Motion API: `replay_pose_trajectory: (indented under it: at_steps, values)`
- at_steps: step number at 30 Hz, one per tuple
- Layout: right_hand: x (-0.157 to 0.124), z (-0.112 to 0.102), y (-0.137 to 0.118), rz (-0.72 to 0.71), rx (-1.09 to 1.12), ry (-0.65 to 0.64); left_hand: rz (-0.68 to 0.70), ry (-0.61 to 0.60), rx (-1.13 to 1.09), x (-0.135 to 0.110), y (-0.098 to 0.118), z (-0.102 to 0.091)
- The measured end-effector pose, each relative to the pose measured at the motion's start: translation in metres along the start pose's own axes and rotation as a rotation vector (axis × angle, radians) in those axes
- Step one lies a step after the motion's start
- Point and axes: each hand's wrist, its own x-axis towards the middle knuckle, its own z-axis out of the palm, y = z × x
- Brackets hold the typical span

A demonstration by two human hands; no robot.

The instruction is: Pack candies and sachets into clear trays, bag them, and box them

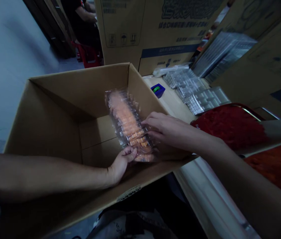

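Brown corrugated cardboard box [56,109] standing open at the centre of the view, and there it was: a clear plastic blister tray [127,124] packed with a row of orange items, held tilted inside the box's mouth, above its floor and close to the right-hand wall. The left hand [123,164] came in from the left, fingers curled and pinching the tray's lower edge. The right hand [167,131] reached across from the right, fingers slightly spread over the tray's right edge; how firmly it gripped, you couldn't tell. Behind the box stood a tall printed cardboard carton [140,33] with large dark Chinese characters, too blurred to read, a blue band and a row of handling icons, an umbrella among them. A small sticker [128,193] on the box's near flap was unreadable as well. Over to the right, on a pale wooden bench [167,99], sat a blue tape dispenser with a green roll [158,90], right beside stacked clear blister trays [206,101]. Red fuzzy cloth [230,126] lay just past the right forearm [220,159]. Up in the far corner, a person in a black shirt [83,20] sat by a red plastic stool [88,54].
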Motion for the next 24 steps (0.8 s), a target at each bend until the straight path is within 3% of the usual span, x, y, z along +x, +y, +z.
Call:
replay_pose_trajectory:
  at_steps: [6,9,13,20,24]
  values:
    - [-0.052,-0.018,-0.003,0.018,0.044,0.334,0.262,-0.382,0.692,-0.002,0.007,-0.027]
    - [-0.094,-0.011,-0.005,0.109,0.041,0.412,0.278,-0.359,0.984,0.0,0.014,-0.032]
    - [-0.147,0.01,-0.006,0.262,0.075,0.463,0.263,-0.285,1.246,0.014,0.015,-0.021]
    - [-0.203,0.046,-0.005,0.387,0.114,0.521,0.242,-0.288,1.395,0.032,0.015,-0.011]
    - [-0.217,0.051,-0.009,0.434,0.097,0.53,0.231,-0.239,1.045,0.029,0.022,-0.012]
